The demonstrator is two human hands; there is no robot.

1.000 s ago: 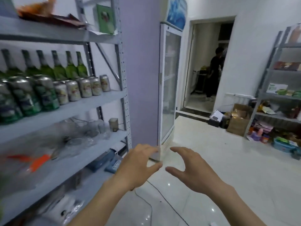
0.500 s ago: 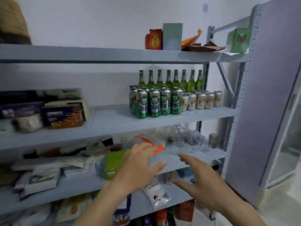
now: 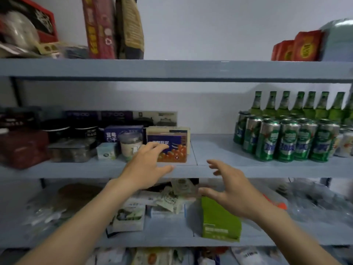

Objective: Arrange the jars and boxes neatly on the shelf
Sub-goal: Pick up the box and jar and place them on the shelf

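Observation:
A blue and orange box [image 3: 172,148] stands on the middle shelf [image 3: 210,167], with a cream box [image 3: 188,131] behind it. Left of it sit a clear jar [image 3: 129,145] with a white label, a small pale box [image 3: 106,153] and a purple box [image 3: 122,133]. My left hand [image 3: 148,165] is raised in front of the blue and orange box, fingers spread and loosely bent, holding nothing. My right hand [image 3: 231,188] hovers lower and to the right, fingers spread, also empty.
Green cans [image 3: 284,140] and green bottles [image 3: 298,104] fill the right of the middle shelf. A dark red pack [image 3: 23,146] and a clear tub [image 3: 70,150] sit at its left. A green box [image 3: 219,220] and packets lie on the shelf below. Red boxes [image 3: 301,46] stand on top.
The view swung left from the doorway and fridge to the shelf's left half. Both hands stayed raised and empty, now in front of the boxes and jar.

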